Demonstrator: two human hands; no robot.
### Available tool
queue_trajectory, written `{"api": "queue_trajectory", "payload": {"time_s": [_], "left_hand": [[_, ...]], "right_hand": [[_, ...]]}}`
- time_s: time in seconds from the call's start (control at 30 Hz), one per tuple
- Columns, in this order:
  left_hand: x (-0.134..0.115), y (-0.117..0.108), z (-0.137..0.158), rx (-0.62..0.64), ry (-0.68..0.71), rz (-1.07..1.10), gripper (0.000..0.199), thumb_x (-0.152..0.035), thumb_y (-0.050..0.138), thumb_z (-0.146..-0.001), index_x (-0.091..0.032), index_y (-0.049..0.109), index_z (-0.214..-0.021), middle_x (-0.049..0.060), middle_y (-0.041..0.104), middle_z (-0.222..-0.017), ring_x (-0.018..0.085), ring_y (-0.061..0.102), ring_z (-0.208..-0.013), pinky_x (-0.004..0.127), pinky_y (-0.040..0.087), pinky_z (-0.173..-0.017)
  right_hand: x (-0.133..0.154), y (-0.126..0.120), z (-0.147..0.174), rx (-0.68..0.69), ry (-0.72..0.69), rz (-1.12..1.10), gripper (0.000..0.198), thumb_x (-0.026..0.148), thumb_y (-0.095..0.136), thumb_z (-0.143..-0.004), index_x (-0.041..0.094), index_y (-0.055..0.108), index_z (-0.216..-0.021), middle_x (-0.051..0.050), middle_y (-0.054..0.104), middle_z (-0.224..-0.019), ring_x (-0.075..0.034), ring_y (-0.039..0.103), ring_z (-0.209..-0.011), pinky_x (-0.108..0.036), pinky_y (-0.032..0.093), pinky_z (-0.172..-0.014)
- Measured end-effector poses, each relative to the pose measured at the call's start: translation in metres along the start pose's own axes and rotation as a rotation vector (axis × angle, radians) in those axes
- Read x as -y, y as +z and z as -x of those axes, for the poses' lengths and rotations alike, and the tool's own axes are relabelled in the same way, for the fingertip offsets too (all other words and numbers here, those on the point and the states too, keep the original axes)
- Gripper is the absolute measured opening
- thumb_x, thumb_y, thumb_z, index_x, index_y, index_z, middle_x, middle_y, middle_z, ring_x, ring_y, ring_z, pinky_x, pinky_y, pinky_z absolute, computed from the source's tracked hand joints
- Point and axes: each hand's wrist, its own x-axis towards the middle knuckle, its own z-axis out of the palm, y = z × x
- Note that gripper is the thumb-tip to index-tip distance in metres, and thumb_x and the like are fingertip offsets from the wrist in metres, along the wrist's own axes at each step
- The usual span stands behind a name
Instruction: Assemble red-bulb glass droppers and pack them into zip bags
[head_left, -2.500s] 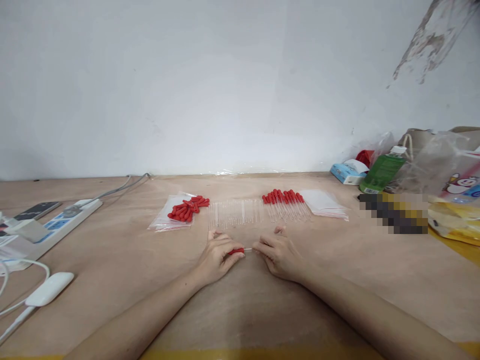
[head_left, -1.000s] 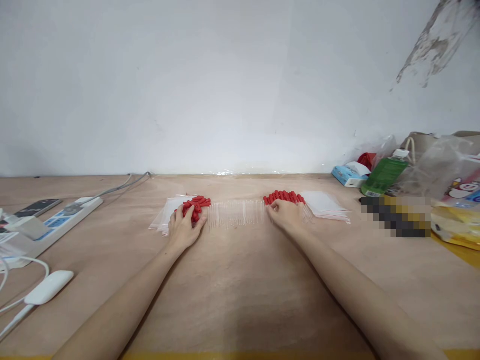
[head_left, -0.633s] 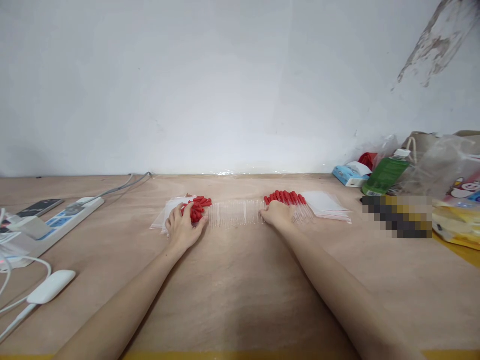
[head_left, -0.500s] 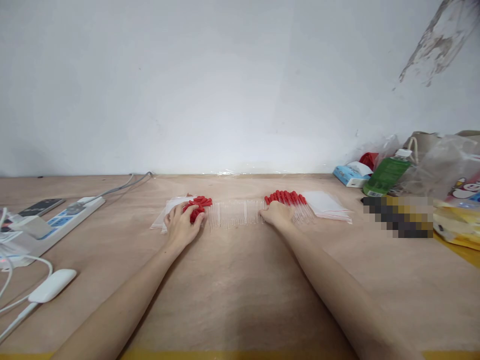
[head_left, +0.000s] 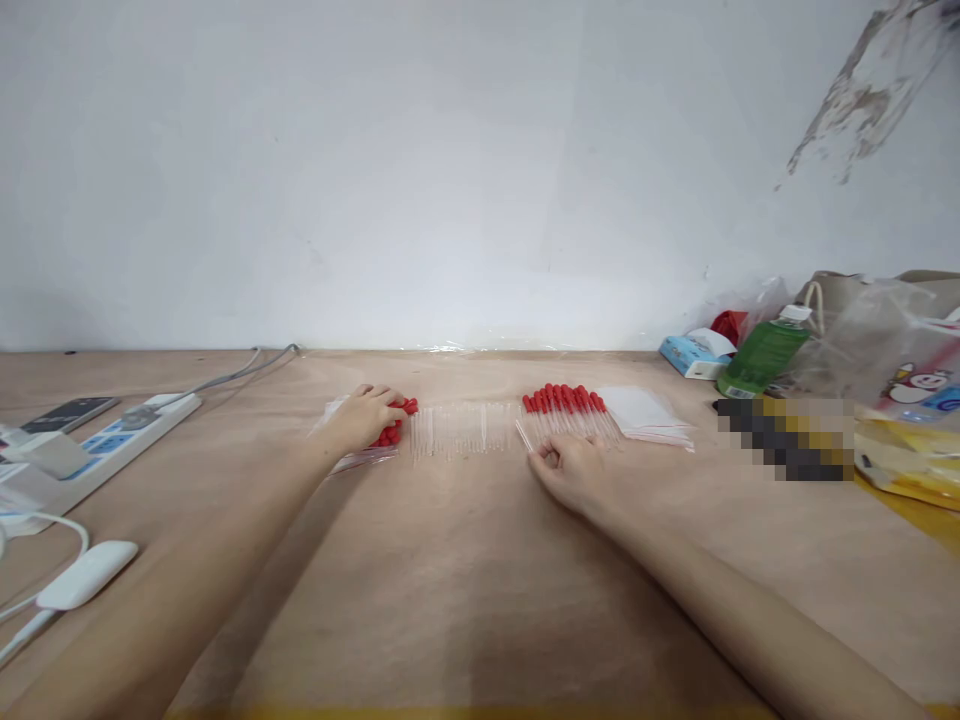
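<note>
One clear tube (head_left: 524,437) is pinched in R hand (head_left: 571,470), thumb + fingertip at its near end, prob. so the far end pokes free toward 11 o'clock. L hand (head_left: 366,418) arches over red caps (head_left: 388,437) at 9 o'clock of the tube row (head_left: 465,430); can't tell if it's gripping any, fingers hide that. Caps sit on plastic bags (head_left: 364,459), maybe to keep 'em together. Red-topped tubes (head_left: 566,400), 3 o'clock of row, lie tops toward 12, prob. for tidiness.
</note>
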Motion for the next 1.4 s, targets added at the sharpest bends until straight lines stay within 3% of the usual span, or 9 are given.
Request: {"api": "queue_trajectory", "payload": {"time_s": [0.27,0.4,0.57,0.7,0.77,0.9,1.0,1.17,1.4], "left_hand": [[0.009,0.001,0.003,0.008,-0.03,0.105,0.024,-0.017,0.039,-0.078,-0.025,0.061,-0.085,0.002,0.064,-0.084,0.018,0.056,-0.075,0.03,0.038,-0.075],[0.01,0.002,0.008,-0.037,-0.165,0.16,0.024,-0.023,0.036,-0.08,-0.023,0.057,-0.09,0.004,0.062,-0.079,0.019,0.056,-0.07,0.029,0.039,-0.067],[0.004,-0.003,0.013,-0.028,-0.178,0.308,0.023,-0.029,0.033,-0.083,-0.02,0.05,-0.095,0.004,0.063,-0.077,0.019,0.056,-0.068,0.03,0.041,-0.063],[-0.027,-0.01,0.02,-0.257,-0.204,0.493,0.025,-0.028,0.021,-0.089,-0.018,0.041,-0.101,0.007,0.06,-0.092,0.016,0.057,-0.076,0.031,0.043,-0.071],[-0.051,-0.007,0.025,-0.352,-0.177,0.558,0.022,-0.029,0.024,-0.089,-0.018,0.041,-0.097,0.006,0.059,-0.087,0.016,0.056,-0.077,0.031,0.043,-0.073],[-0.101,0.009,0.034,-0.328,-0.051,0.614,0.022,-0.025,0.028,-0.089,-0.017,0.041,-0.104,0.003,0.055,-0.077,0.014,0.054,-0.07,0.029,0.043,-0.07],[-0.124,0.022,0.037,-0.316,0.007,0.648,0.027,-0.022,0.035,-0.088,-0.017,0.042,-0.113,0.005,0.053,-0.09,0.015,0.052,-0.08,0.029,0.043,-0.075],[-0.135,0.027,0.039,-0.256,0.053,0.701,0.019,-0.024,0.038,-0.088,-0.02,0.055,-0.097,0.005,0.051,-0.093,0.015,0.049,-0.089,0.029,0.041,-0.08],[-0.136,0.023,0.039,-0.278,0.023,0.762,0.018,-0.025,0.039,-0.088,-0.018,0.054,-0.096,0.004,0.053,-0.093,0.014,0.051,-0.087,0.028,0.042,-0.078]], "right_hand": [[-0.004,0.0,0.012,-0.034,-0.026,-0.008,0.021,0.033,0.048,-0.077,0.02,0.057,-0.062,0.003,0.058,-0.057,-0.014,0.053,-0.06,-0.031,0.026,-0.069],[-0.006,0.004,0.014,-0.055,-0.066,0.014,0.02,0.032,0.047,-0.078,0.019,0.057,-0.065,0.002,0.059,-0.06,-0.013,0.053,-0.059,-0.031,0.026,-0.069],[-0.009,0.007,0.015,-0.115,-0.102,0.019,0.02,0.032,0.047,-0.079,0.019,0.055,-0.067,0.001,0.06,-0.062,-0.014,0.055,-0.062,-0.032,0.027,-0.07],[-0.008,0.004,0.016,-0.137,-0.176,0.006,0.018,0.029,0.044,-0.082,0.018,0.055,-0.073,-0.002,0.064,-0.068,-0.016,0.057,-0.065,-0.032,0.03,-0.072],[-0.007,0.004,0.017,-0.12,-0.224,-0.03,0.015,0.027,0.045,-0.082,0.018,0.056,-0.078,-0.003,0.065,-0.07,-0.016,0.058,-0.068,-0.031,0.033,-0.072],[-0.006,0.009,0.02,-0.088,-0.366,-0.133,0.018,0.021,0.043,-0.085,0.019,0.057,-0.095,-0.002,0.066,-0.079,-0.014,0.058,-0.072,-0.03,0.033,-0.075],[-0.006,0.012,0.022,-0.082,-0.464,-0.127,0.021,0.02,0.042,-0.086,0.02,0.059,-0.098,-0.003,0.066,-0.083,-0.013,0.058,-0.072,-0.031,0.032,-0.078],[0.0,0.011,0.026,-0.077,-0.556,-0.095,0.02,0.021,0.043,-0.086,0.021,0.061,-0.094,-0.002,0.066,-0.082,-0.012,0.058,-0.072,-0.033,0.029,-0.084],[0.009,0.01,0.028,-0.086,-0.588,-0.105,0.018,0.019,0.044,-0.085,0.02,0.061,-0.091,-0.003,0.067,-0.08,-0.012,0.058,-0.072,-0.035,0.027,-0.086]]}}
